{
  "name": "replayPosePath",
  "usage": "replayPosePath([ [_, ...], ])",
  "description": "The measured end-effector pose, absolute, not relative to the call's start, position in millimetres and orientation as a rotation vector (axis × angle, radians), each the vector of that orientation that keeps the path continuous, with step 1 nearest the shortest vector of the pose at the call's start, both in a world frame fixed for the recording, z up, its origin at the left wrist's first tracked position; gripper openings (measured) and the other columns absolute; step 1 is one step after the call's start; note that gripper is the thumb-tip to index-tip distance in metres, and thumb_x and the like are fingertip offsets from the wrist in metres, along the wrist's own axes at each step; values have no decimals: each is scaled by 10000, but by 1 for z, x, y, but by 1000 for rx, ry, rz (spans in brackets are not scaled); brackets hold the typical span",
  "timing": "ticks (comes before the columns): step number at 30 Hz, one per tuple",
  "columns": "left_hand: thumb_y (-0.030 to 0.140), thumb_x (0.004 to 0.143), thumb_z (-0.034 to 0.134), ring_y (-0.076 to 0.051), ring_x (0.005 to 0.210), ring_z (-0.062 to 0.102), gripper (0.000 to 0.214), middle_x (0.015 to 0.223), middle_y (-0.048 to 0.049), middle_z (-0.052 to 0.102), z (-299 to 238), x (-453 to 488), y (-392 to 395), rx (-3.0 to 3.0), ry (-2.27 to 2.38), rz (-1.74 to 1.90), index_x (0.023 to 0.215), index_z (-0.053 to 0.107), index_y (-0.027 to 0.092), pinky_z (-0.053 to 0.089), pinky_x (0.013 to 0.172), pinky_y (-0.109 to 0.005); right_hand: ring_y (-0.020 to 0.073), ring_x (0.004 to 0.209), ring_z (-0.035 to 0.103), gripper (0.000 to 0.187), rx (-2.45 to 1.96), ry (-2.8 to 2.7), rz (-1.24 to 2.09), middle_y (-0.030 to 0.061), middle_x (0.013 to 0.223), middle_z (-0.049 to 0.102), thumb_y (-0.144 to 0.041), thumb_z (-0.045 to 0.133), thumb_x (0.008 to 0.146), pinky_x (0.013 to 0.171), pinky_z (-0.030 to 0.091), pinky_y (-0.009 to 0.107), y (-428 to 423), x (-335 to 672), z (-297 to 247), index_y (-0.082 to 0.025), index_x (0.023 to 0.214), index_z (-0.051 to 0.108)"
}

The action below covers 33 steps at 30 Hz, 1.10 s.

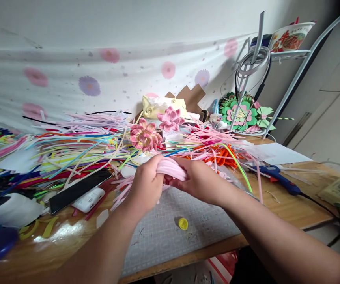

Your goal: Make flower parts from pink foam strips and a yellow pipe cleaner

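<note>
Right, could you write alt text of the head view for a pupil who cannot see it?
The left hand and right hand grip a curved pale pink bundle above a gray cutting mat, where a yellow coil lies. Behind are two pink flowers and colorful strips.

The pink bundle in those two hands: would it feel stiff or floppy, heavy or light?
The pink bundle would probably bend rather than stay rigid, as it curves between the left hand and the right hand. It is likely light, since its strands look slim and fuzzy. That soft-looking surface also suggests it would not slip easily.
</note>
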<state>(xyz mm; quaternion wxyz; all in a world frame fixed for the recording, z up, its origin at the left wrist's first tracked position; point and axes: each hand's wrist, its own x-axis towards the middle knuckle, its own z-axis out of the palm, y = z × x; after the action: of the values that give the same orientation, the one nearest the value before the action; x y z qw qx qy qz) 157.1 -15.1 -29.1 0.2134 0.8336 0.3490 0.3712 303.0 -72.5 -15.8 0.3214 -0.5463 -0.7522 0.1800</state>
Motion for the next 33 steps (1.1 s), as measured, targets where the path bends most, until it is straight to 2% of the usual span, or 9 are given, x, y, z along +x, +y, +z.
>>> replayPosePath([
  [1, 56, 712, 374, -128, 559, 487, 184, 595, 41, 519, -30, 157, -13, 2210, 927, 1031, 704, 492, 197, 350, 535, -221, 134, 591, 573, 165, -1412, -1977, 532, 13, 680, 640, -246, 602, 786, 561, 404, 219, -71, 304, -16, -154, 919, 637],
  [3, 68, 710, 384, -122, 570, 482, 169, 606, 44, 514, -33, 159, -9, 2043, 838, 1012, 698, 499, 190, 353, 538, -214, 92, 451, 493, 141, -1350, -1959, 717, -41, 504, 537, -259, 570, 813, 471, 359, 190, -69, 306, -16, -152, 737, 623],
  [9, 110, 730, 439, -153, 626, 514, 138, 679, 15, 582, -33, 162, -14, 2077, 844, 976, 770, 540, 196, 348, 567, -231, 96, 464, 513, 254, -1159, -1695, 1101, -33, 581, 543, -402, 657, 733, 421, 400, 185, -69, 307, -13, -163, 770, 580],
  [12, 123, 716, 504, -151, 554, 463, 92, 611, 20, 538, -31, 159, -20, 2397, 944, 944, 711, 473, 209, 271, 513, -237, 77, 429, 494, 317, -1106, -1613, 1311, -46, 531, 523, -444, 688, 687, 405, 404, 167, -70, 307, -11, -156, 708, 557],
  [16, 165, 793, 455, -160, 534, 428, 155, 585, 3, 506, -30, 159, -21, 2698, 980, 934, 660, 393, 218, 231, 509, -258, 55, 375, 474, 366, -1049, -1493, 1444, -47, 466, 529, -488, 641, 721, 362, 342, 135, -71, 308, -14, -150, 635, 531],
  [21, 152, 781, 471, -158, 548, 424, 157, 583, 5, 504, -32, 159, -15, 2761, 931, 897, 652, 407, 214, 223, 516, -258, 41, 311, 391, 364, -1027, -1432, 1531, -74, 394, 471, -488, 612, 753, 320, 291, 134, -73, 309, -22, -135, 670, 578],
  [25, 143, 757, 515, -130, 553, 431, 149, 585, 24, 511, -36, 161, -13, 2355, 742, 935, 635, 452, 202, 280, 539, -234, 28, 317, 282, 369, -907, -1380, 1494, -103, 387, 371, -467, 528, 828, 376, 326, 155, -76, 305, -21, -129, 693, 592],
  [30, 326, 860, 427, -131, 524, 512, 283, 586, -9, 561, -48, 177, -18, 1751, 524, 776, 651, 539, 172, 408, 539, -251, 66, 395, 377, 318, -749, -1186, 1310, -61, 461, 444, -415, 522, 842, 414, 333, 189, -78, 299, -14, -156, 660, 546],
  [33, 400, 799, 552, -124, 542, 544, 278, 606, -13, 589, -55, 187, -24, 1457, 471, 765, 679, 586, 152, 431, 547, -240, 76, 428, 409, 318, -769, -1130, 1215, -38, 551, 488, -411, 531, 835, 407, 338, 194, -77, 298, -12, -167, 632, 520],
])
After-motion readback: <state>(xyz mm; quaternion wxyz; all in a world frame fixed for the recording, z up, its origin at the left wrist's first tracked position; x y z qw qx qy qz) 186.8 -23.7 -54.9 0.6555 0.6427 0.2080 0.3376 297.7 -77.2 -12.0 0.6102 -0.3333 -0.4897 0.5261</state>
